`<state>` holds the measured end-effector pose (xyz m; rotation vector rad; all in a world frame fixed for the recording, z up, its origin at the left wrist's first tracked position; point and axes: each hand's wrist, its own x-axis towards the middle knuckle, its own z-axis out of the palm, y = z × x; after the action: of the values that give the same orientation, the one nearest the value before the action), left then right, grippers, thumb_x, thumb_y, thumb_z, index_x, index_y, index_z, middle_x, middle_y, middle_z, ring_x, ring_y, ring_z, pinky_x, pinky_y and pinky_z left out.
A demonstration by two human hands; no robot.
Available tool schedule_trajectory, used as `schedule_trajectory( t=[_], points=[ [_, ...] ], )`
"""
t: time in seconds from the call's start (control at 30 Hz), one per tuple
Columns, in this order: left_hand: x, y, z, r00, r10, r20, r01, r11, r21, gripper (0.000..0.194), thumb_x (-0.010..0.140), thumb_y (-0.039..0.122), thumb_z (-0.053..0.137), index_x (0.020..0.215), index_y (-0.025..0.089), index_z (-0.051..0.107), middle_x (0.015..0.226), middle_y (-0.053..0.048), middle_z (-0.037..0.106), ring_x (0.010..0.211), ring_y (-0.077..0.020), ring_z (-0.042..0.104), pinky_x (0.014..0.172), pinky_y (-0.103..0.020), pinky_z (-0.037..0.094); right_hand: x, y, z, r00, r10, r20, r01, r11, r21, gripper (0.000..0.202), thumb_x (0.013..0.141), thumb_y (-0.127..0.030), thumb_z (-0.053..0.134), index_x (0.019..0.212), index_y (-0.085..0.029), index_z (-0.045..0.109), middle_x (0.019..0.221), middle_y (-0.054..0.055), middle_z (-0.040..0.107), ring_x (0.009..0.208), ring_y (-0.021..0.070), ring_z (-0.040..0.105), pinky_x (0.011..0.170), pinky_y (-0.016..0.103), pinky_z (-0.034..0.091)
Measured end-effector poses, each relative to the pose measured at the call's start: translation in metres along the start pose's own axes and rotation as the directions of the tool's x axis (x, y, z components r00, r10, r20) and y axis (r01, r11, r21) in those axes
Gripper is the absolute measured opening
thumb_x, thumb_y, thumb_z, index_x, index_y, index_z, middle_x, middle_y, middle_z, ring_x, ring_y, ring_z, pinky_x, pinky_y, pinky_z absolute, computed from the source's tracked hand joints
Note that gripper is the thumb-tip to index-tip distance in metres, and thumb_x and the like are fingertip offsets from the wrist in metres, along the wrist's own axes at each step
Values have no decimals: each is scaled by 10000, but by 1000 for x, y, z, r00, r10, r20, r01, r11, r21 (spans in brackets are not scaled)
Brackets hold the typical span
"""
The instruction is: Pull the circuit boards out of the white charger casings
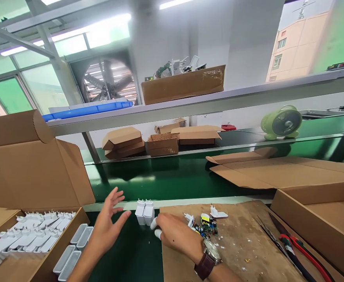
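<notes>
A box (57,250) of white plugs sits far left. The left hand (107,229) hovers, fingers spread wide and empty, beside two upright chargers (144,212) on the counter (136,254). The right hand (174,233), fingers curled, touches them; a nudge could topple them.

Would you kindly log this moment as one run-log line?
left hand: open, empty, beside white chargers | right hand: on worktop edge, touching chargers | circuit board: behind right hand | red-handled cutters: right

green desk fan (282,122) (on shelf), red-handled pliers (298,246)
</notes>
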<state>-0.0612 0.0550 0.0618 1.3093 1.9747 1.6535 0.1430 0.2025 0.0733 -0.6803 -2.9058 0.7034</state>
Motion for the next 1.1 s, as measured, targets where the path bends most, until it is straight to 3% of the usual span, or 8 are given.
schedule_trajectory(
  t=[0.2,0.3,0.4,0.53,0.63,0.8,0.93,1.1],
  points=[
    [-39,49,-72,974,37,-223,-5,990,141,576,939,567,703,1443,338,542,1448,-62,647,1246,-276,691,1009,-423,634,-3,-19,19,981,-92,169,124,974,-190,213,809,-48,647,898,-137,819,1089,191,775,918,368,760,802,421,585],
    [-56,47,-98,961,69,-268,10,959,282,524,941,588,693,1364,288,618,1282,-62,744,1083,-260,762,932,-388,668,-7,-31,20,978,-119,169,157,959,-235,191,781,6,635,827,-106,783,1060,224,769,892,386,751,782,435,566],
    [-68,25,-109,986,102,-129,-20,854,520,470,975,580,632,1333,277,667,1240,-82,778,1029,-283,791,864,-386,688,-13,-38,2,986,-153,69,164,966,-200,221,829,-46,650,995,-149,754,1139,161,763,950,333,729,814,389,519],
    [-77,-21,-102,982,145,120,-183,595,783,442,987,494,536,1309,265,736,1379,-117,744,1266,-392,707,969,-518,662,-11,-28,-43,986,-35,-166,15,993,-116,147,924,-142,582,963,-210,706,1001,59,763,860,229,690,724,300,442],
    [-76,-54,-92,967,143,212,-253,419,872,466,979,406,484,1272,183,768,1398,-177,727,1323,-455,652,1029,-631,603,-7,5,-79,940,147,-308,-169,985,-46,217,999,-216,510,954,-192,721,895,67,753,785,211,685,680,283,438],
    [-60,-80,-86,952,124,281,-306,308,901,443,974,286,429,1145,129,806,1424,-234,696,1330,-482,633,946,-648,624,-38,64,-105,902,238,-361,-258,966,-8,393,977,-196,524,1341,-126,653,1067,116,754,850,216,686,770,312,517],
    [-52,-72,-70,939,221,264,-332,387,860,395,932,290,462,831,164,822,1324,-243,751,1303,-500,656,1008,-695,585,-85,67,-84,986,81,-144,-89,995,-48,322,917,-226,650,1226,-211,741,1065,64,775,893,217,708,815,296,539],
    [-60,-56,-10,910,264,321,-405,733,547,358,896,463,582,631,296,756,1298,-105,798,1114,-362,793,879,-461,698,-106,56,-35,999,32,-41,-39,984,-175,606,833,-356,829,1393,-214,645,1356,143,696,1251,335,635,1110,425,452]
  ],
)
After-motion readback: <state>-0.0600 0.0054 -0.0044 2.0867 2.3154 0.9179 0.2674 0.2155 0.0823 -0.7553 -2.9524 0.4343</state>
